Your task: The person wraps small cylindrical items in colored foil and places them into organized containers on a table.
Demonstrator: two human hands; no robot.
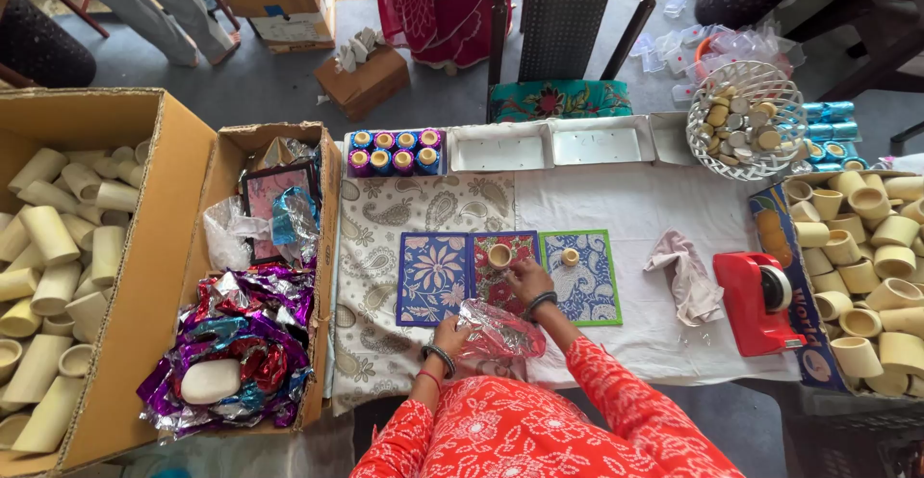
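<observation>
Head view showed the right hand [527,276] pinching crinkled foil [496,329], the small cup [499,255] just left of it, nearer than the left hand [450,334], which gripped the foil's other edge.

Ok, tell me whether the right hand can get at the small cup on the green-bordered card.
Probably yes: the right hand sits beside the green-bordered card, and nothing lies between it and the small cup.

A cloth-covered table [616,210] bears patterned mats [433,279] and a red tape dispenser [757,303].
</observation>
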